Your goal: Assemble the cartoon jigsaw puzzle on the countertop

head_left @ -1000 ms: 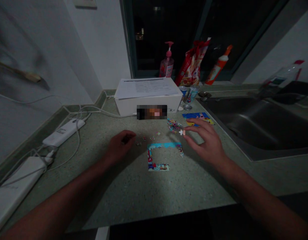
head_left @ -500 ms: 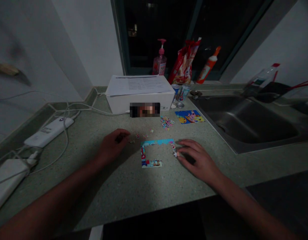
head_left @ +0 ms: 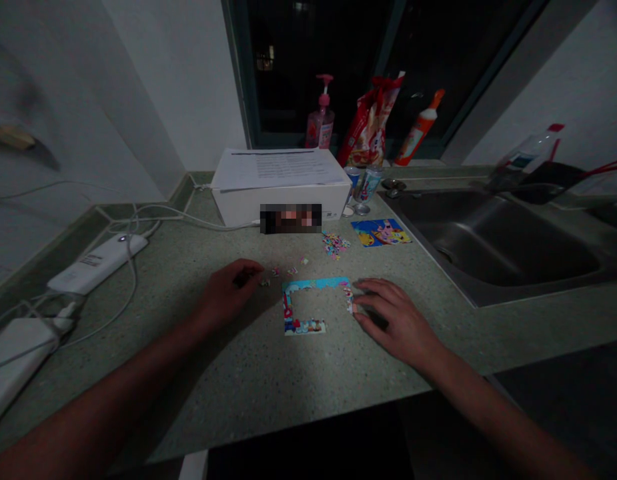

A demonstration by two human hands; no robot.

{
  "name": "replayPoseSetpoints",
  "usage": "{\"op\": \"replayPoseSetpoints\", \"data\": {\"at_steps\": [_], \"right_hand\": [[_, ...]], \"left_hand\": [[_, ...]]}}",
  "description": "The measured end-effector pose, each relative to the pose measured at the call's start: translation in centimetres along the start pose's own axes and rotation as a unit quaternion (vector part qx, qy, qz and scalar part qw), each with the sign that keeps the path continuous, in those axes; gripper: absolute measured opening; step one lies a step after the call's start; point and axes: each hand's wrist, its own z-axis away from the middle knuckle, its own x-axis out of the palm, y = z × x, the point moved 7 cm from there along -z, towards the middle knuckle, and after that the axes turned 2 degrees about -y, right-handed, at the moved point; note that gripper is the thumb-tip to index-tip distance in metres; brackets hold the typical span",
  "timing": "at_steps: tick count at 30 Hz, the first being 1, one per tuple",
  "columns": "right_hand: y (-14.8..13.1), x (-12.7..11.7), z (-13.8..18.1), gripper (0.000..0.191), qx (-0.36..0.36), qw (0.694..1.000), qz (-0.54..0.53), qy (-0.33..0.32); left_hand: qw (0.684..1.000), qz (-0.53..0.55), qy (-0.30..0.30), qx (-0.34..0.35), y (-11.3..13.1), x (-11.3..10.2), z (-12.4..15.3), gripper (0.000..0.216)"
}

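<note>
Right hand (head_left: 398, 323) pinching small, pale jigsaw piece (head_left: 351, 309) between thumb and forefinger, at lower end of right side of multicoloured, partly built rectangular jigsaw border (head_left: 315, 283). Border lying flat on speckled grey-green countertop (head_left: 268, 387), between 2 hands. Left hand (head_left: 233, 285) resting half-curled; cannot tell whether it is gripping anything. 4 small, loose multicoloured pieces (head_left: 293, 271) lying between left hand and multicoloured heap of pieces (head_left: 334, 245).
</note>
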Motion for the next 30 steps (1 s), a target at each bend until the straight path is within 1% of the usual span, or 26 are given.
{"op": "replayPoseSetpoints", "data": {"at_steps": [5, 10, 20, 22, 25, 27, 30], "right_hand": [[-0.1, 0.0, 0.0, 0.022, 0.003, 1.000, 0.002, 0.000], [-0.3, -0.2, -0.1, 0.016, -0.011, 1.000, -0.004, 0.005], [-0.2, -0.1, 0.1, 0.014, -0.007, 1.000, -0.008, 0.001], [0.1, -0.4, 0.0, 0.016, 0.001, 1.000, -0.024, 0.020], [0.7, -1.7, -0.9, 0.019, 0.012, 0.996, -0.041, 0.073], [1.2, -2.8, -2.3, 0.019, 0.012, 0.994, -0.036, 0.098], [1.8, -4.1, -5.5, 0.018, -0.007, 0.991, -0.023, 0.131]], "left_hand": [[1.000, 0.010, -0.002, -0.002, 0.4, -0.1, 0.0, 0.023], [1.000, 0.018, -0.006, -0.002, 0.6, -0.1, 0.1, 0.023], [1.000, 0.026, 0.001, 0.003, 0.4, -0.1, 0.1, 0.020], [1.000, 0.023, 0.003, 0.001, 0.5, -0.1, 0.1, 0.019], [1.000, 0.022, 0.009, -0.001, 0.6, -0.3, 0.1, 0.019], [1.000, 0.020, 0.019, 0.002, 0.7, -0.5, 0.2, 0.020], [0.999, 0.012, 0.030, 0.007, 0.6, -0.8, 0.0, 0.022]]}}
